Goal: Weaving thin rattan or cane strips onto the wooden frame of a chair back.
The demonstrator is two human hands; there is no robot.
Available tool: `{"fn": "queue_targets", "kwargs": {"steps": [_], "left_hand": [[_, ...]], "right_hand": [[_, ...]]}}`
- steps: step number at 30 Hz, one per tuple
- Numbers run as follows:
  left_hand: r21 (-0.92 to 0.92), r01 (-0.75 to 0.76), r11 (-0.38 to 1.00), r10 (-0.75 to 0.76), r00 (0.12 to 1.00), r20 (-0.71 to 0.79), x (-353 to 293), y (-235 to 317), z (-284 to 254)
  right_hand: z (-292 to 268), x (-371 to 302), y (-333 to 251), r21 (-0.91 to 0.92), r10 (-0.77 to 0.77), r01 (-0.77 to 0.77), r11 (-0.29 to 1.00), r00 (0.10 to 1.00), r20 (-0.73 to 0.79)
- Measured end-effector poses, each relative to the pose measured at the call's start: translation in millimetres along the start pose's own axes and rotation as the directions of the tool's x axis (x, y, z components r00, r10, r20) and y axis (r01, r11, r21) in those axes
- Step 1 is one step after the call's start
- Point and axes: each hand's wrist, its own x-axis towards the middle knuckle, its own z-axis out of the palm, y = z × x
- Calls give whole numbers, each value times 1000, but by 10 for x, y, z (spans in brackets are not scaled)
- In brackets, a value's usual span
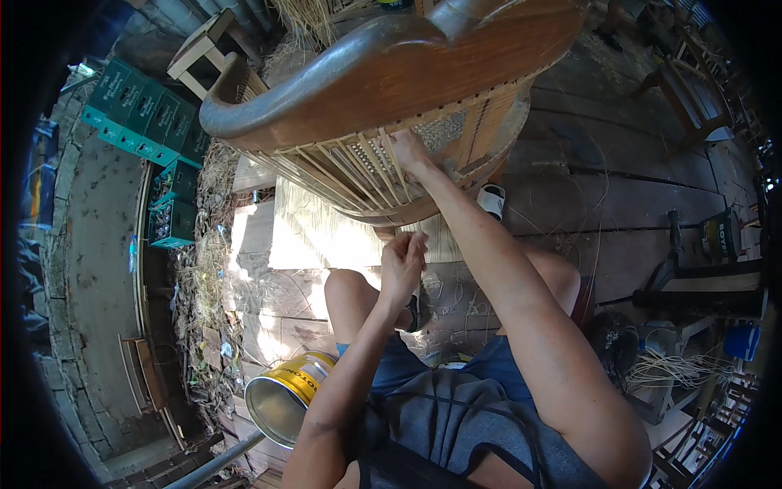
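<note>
A wooden chair (391,91) with a thick, wavy top rail stands in front of me. Pale cane strips (352,173) run from holes under that rail down to the curved seat frame. My right hand (407,152) reaches in at the strips, its fingers closed around one just below the rail; some fingertips are hidden. Lower and nearer to me, my left hand (405,259) hangs in front of the seat frame. Its fingers are curled together in a pinch, and whatever is in them is too small to make out. Woven cane mesh (440,133) shows inside the chair.
By my left knee a yellow can (303,376) lies tipped. Green crates (145,110) are stacked at the far left. A pale board (314,232) lies under the chair on the plank floor. Loose cane strands (676,368) and a dark bench (700,289) are at right.
</note>
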Motion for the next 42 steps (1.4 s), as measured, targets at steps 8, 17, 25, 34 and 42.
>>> {"fn": "queue_targets", "kwargs": {"steps": [8,17,25,34,42], "left_hand": [[-92,-35,995,21,988,-150,381,-193,73],[-403,-75,912,5,985,-172,555,-190,146],[-378,-73,923,-7,979,-204,559,-63,163],[274,-346,897,317,937,144,-249,1650,-665],[769,-639,-30,992,74,101,299,2735,-596]], "right_hand": [[-54,-47,1,-49,-15,15,999,1000,4],[-32,-26,24,-49,-34,34,998,999,5],[45,28,24,-41,-106,104,994,993,-55],[-269,-361,-36,11,-154,155,988,984,-85],[-1584,-1598,-1247,-303,-739,679,669,562,-371]]}}
